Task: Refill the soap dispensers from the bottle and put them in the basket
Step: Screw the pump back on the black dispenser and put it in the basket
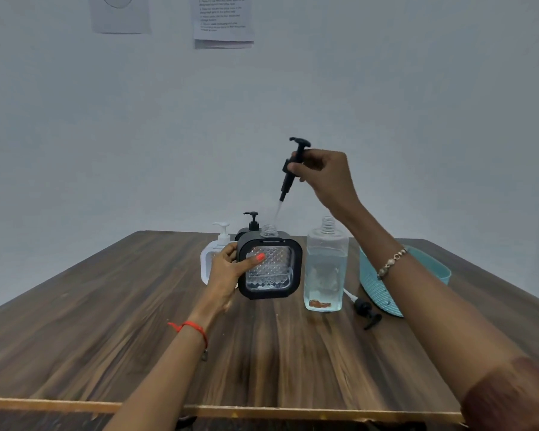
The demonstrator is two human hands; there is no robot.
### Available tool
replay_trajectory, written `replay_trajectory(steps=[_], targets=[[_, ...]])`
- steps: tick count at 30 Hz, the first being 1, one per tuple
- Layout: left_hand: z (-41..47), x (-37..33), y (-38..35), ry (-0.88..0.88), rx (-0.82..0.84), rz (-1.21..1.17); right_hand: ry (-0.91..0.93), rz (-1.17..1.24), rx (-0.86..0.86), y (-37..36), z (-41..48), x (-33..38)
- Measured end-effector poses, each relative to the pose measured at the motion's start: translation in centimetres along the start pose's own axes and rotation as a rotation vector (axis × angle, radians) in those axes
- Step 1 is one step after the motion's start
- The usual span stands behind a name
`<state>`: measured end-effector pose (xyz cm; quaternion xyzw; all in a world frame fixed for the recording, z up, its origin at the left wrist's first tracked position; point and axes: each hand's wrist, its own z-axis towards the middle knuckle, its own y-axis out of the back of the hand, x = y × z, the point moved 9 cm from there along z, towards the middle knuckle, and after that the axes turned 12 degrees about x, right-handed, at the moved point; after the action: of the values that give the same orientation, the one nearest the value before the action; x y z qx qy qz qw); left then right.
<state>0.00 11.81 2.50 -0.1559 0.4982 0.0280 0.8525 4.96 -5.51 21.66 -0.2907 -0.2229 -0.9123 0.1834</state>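
The wooden table (106, 337) is carrying the teal basket (374, 293) far right, with the uncapped bottle (325, 269) just left of it. The left hand (227, 270) is gripping the black dispenser (297, 275) at centre. The right hand (327, 172) is pinching a black pump (288, 178) above the dispenser's open neck.

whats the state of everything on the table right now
front black dispenser: upright, neck open, held by left hand
removed pump: raised, in right hand
refill bottle: upright, uncapped, partly full
loose pump: lying on table
white dispenser: pump on
rear black dispenser: pump on
basket: upright, contents unseen
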Motion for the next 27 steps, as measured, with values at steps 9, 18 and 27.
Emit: replay_trajectory(steps=[9, 18, 27], targets=[[0.3, -1.1, -1.2, -0.010, 0.048, -0.029, -0.125, -0.072, 0.198, -3.0, -1.8, -2.6], [0.7, -2.2, -2.4, -0.044, 0.061, -0.021, -0.179, -0.252, 0.122, -3.3, -4.1, -3.2], [0.8, -1.7, -2.9, -0.035, 0.068, -0.078, -0.297, -0.038, 0.036, -0.7, -4.4, -5.0]])
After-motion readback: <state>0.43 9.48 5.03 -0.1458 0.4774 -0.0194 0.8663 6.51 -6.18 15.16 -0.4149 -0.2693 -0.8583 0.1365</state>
